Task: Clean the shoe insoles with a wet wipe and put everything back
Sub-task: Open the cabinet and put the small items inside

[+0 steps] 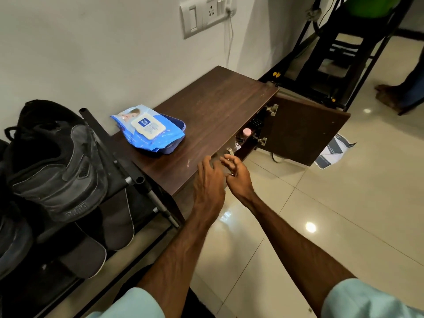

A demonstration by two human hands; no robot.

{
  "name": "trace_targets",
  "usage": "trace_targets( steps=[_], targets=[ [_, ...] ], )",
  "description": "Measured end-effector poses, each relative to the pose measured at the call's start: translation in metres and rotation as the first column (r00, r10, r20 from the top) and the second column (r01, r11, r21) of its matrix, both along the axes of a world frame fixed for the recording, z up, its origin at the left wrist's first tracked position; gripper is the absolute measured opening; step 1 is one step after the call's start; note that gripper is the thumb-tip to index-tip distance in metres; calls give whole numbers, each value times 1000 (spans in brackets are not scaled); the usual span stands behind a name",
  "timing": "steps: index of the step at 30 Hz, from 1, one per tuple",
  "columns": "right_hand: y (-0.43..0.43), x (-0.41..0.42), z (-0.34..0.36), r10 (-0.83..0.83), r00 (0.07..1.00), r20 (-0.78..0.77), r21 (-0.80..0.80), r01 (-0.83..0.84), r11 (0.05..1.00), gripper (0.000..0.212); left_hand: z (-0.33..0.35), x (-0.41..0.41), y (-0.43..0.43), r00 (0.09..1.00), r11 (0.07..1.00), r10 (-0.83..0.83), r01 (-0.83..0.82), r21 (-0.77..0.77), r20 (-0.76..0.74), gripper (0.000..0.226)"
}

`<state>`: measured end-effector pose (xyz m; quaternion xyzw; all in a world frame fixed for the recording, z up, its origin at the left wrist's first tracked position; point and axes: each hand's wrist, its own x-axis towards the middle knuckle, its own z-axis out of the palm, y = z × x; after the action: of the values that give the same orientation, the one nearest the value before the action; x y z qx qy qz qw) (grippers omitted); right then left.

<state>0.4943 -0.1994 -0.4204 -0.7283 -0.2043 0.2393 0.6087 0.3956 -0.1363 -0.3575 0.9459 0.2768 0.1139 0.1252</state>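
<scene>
In the head view, the pack of wet wipes [148, 128], blue with a white flip lid, lies left of centre on the dark wooden table [218, 99]. It rests on a shallow blue tray [180, 128] that sticks out from under its right side. The 2 bare hands meet just below centre, at the table's front edge. The left hand [207, 180] is held palm down with its fingers spread and relaxed over the edge, gripping nothing. The right hand [238, 177] sits just beside it, over the floor, with its fingers loosely bent and slightly blurred, and nothing shows in them. Right of the hands a cabinet door [305, 129] under the tabletop stands swung open, and a small pink-lidded jar [247, 131] shows inside. At the left of the frame a black shoe rack [137, 180] touches the table's end. A pair of worn black shoes [59, 161] sits on its top shelf. On the shelf beneath lie dark flat pieces [117, 223] with pale edges; I cannot tell whether these are insoles or slippers. A switch plate [206, 14] is on the wall at top centre, and a striped sheet of paper [332, 152] lies on the glossy tiled floor [321, 226] behind the door.
</scene>
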Motion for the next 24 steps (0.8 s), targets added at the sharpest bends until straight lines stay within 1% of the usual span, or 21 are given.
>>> trace_targets(
  steps=[3, 6, 8, 10, 12, 14, 16, 18, 19, 22, 24],
  targets=[
    [-9, 41, 20, -163, 984, 74, -20, 165, 986, 62, -2, 20, 1, 999, 999, -35, 35, 14, 1, 61],
    [-17, 87, 39, -214, 950, 229, -64, 234, 970, 60, -9, 45, 2, 1000, 999, -22, 22, 26, 10, 57],
    [-20, 118, 44, -211, 920, 329, -116, 261, 958, 60, -13, 65, 3, 1000, 1000, -4, 4, 5, 22, 57],
    [-21, 147, 49, -178, 885, 430, -177, 276, 945, 61, -16, 81, 3, 999, 1000, -21, 21, 1, 44, 55],
    [-23, 177, 54, -99, 854, 511, -279, 274, 920, 66, -24, 95, 3, 997, 998, -49, 47, 30, 56, 53],
    [-27, 208, 60, -24, 802, 597, -363, 296, 884, 67, -34, 103, 3, 998, 998, -52, 50, 50, 47, 50],
    [-31, 238, 63, 41, 728, 685, -433, 362, 825, 71, -41, 106, 5, 998, 997, -45, 43, 57, 39, 50],
    [-34, 265, 60, 118, 669, 734, -518, 438, 735, 79, -44, 107, 6, 998, 998, -43, 41, 53, 44, 51],
    [-35, 275, 59, 169, 656, 735, -568, 461, 682, 81, -44, 107, 4, 998, 998, -42, 39, 55, 53, 49],
    [-37, 303, 51, 303, 664, 684, -699, 475, 535, 86, -40, 107, -2, 994, 997, -43, 37, 63, 96, 43],
    [-38, 316, 47, 356, 709, 609, -779, 451, 436, 86, -40, 106, -6, 992, 998, -43, 38, 40, 120, 40]
  ],
)
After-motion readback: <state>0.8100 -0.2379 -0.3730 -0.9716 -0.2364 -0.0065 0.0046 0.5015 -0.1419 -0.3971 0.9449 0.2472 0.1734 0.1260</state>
